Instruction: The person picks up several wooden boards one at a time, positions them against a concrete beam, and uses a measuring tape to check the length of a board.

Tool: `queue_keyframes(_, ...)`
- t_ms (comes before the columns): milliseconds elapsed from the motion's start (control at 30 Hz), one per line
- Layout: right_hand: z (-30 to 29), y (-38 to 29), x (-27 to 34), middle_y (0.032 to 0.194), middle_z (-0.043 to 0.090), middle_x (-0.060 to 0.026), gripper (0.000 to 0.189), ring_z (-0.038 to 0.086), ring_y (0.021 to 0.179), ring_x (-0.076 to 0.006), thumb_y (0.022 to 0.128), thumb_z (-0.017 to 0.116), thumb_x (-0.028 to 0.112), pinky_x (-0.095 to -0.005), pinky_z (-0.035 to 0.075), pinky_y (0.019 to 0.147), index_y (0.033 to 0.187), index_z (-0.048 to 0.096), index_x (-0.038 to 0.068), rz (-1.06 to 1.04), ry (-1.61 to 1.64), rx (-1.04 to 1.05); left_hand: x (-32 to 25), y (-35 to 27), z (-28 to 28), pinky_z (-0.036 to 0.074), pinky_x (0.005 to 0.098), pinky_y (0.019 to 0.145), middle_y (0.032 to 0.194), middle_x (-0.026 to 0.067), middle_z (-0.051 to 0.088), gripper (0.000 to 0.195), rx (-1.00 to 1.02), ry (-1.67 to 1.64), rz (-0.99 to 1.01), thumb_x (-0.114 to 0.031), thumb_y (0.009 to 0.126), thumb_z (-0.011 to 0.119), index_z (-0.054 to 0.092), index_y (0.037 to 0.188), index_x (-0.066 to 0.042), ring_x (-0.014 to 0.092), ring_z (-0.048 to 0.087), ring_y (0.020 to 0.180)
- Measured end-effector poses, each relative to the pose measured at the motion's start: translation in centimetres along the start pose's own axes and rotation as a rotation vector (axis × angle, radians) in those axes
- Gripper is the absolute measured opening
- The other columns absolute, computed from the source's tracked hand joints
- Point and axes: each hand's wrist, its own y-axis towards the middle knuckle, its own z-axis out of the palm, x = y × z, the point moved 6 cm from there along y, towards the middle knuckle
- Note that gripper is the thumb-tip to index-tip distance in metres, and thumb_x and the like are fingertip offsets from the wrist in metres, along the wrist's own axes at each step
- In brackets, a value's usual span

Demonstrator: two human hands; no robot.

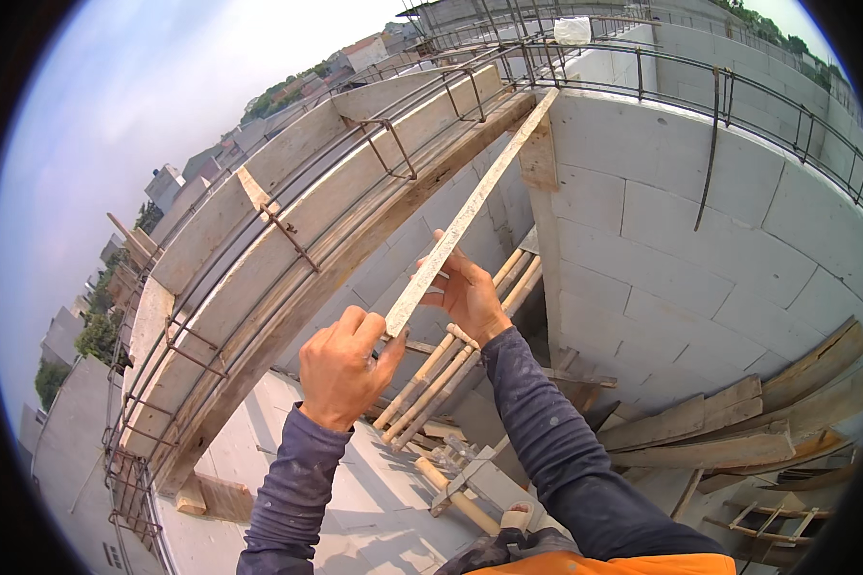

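Observation:
My left hand [346, 366] grips the near end of a long, narrow wooden strip [483, 190], whose pale face is rough and speckled. Farther along it, my right hand [472, 296] holds the strip loosely from below, with some fingers hidden behind it. The strip's far end reaches the top corner of a lightweight concrete block wall [690, 208]; whether it touches there I cannot tell. Left of the strip runs plank formwork [316, 208], with a timber beam [395, 198] along its lower edge. Tied rebar with square stirrups [388, 147] lies along this formwork.
Bamboo poles [431, 388] and block pieces lie below my hands. Loose boards [705, 453] are stacked against the wall at lower right. More rebar [719, 75] runs along the wall top, one bar hanging down. A white bag [572, 31] sits at the far corner.

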Motion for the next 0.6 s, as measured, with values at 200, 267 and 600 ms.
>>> queue_keyframes(200,2.5,2.4,0.0,0.12,0.059,-0.0085,0.051,0.067,0.106,-0.0211,0.11,0.049,0.034,-0.038,0.065,0.085,0.149,0.044,0.002,0.01,-0.211,-0.008,3.3,1.7,-2.2,0.049,0.0373,0.058,0.077,0.0098,0.063,0.024,-0.066,-0.082,-0.155,-0.023,0.087,0.079,0.064,0.085,-0.004,0.028,0.063,0.06)
queue_keyframes(267,3.4,3.0,-0.1,0.119,0.058,-0.0084,0.049,0.067,0.106,-0.0201,0.11,0.05,0.035,-0.0367,0.065,0.085,0.147,0.045,0.002,0.032,-0.245,-0.033,4.6,2.1,-2.8,0.048,0.0371,0.059,0.075,0.0117,0.065,0.025,-0.068,-0.112,-0.206,-0.023,0.089,0.077,0.064,0.088,-0.002,0.026,0.062,0.061)
queue_keyframes(600,3.9,2.8,0.2,0.138,0.05,-0.023,0.098,0.064,0.117,-0.0312,0.097,0.072,0.041,-0.0401,0.062,0.093,0.162,0.015,-0.004,-0.017,-0.402,-0.138,8.2,1.6,-3.9,0.052,0.0319,0.068,0.086,0.0105,0.073,0.024,-0.205,-0.432,-0.247,-0.025,0.096,0.076,0.069,0.1,-0.003,0.016,0.068,0.075)
